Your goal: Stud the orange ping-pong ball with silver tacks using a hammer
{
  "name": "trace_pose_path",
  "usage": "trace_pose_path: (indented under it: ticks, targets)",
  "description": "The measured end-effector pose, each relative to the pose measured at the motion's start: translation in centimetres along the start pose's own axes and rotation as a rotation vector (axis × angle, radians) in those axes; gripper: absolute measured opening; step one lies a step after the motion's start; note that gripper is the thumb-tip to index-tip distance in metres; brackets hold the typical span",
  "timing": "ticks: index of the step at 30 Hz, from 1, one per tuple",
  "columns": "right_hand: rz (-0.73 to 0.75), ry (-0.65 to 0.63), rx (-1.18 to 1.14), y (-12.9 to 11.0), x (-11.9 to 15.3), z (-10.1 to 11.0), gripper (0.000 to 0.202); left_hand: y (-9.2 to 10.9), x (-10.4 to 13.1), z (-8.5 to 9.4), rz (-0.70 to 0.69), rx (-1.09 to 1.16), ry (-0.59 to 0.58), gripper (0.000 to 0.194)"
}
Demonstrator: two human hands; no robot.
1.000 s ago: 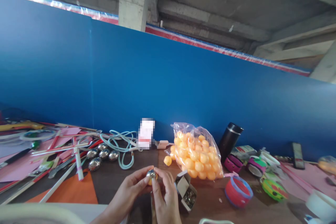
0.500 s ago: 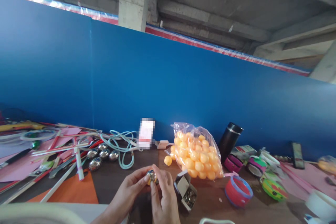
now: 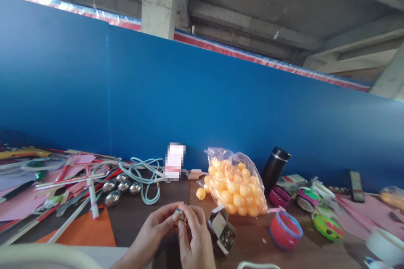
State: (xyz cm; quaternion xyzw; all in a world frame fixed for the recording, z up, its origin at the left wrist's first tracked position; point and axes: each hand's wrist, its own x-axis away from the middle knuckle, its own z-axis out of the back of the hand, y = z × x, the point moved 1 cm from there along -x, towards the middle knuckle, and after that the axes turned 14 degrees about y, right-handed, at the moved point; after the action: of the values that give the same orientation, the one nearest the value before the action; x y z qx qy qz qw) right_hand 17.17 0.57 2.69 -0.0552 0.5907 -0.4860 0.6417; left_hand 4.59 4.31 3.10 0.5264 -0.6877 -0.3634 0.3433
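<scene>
Over the front of the table, my left hand (image 3: 158,223) and my right hand (image 3: 196,232) are closed together around a small ball (image 3: 180,215). Its visible side is studded with shiny silver metal; the fingers hide most of the rest. My left thumb and my right thumb and fingers press against it. Just right of my right hand lies an open little cardboard box (image 3: 217,223) with small shiny metal pieces (image 3: 227,237), which look like thumbtacks. One loose orange ball (image 3: 200,193) rests beyond my hands, beside a clear bag of orange balls (image 3: 236,191).
Several silver balls (image 3: 112,198) sit at left near a pale blue cable (image 3: 151,195), sticks, papers and orange felt (image 3: 94,229). A phone (image 3: 174,159) leans against the blue partition (image 3: 195,101). Rightward are a black flask (image 3: 276,168), a red tape roll (image 3: 285,235) and small pouches (image 3: 328,227).
The ball has turned slightly in my fingers; the orange patch that showed earlier is now mostly hidden, with silver facing up. Both hands keep their hold in nearly the same place.
</scene>
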Motion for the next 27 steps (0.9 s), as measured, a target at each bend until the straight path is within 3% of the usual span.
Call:
trace_pose_path:
  ticks: [8,15,27]
  targets:
    - [0.0,-0.022,-0.012,0.3,0.4,-0.3,0.052,0.4,0.2,-0.2,-0.007,0.01,-0.001,0.034]
    - [-0.019,0.054,0.026,0.6,0.6,-0.8,0.05,0.6,0.5,-0.6,-0.027,-0.017,-0.041,0.029]
    - [-0.015,0.063,0.062,0.5,0.8,-1.0,0.049,0.9,0.5,-0.8,-0.086,-0.149,0.037,0.025]
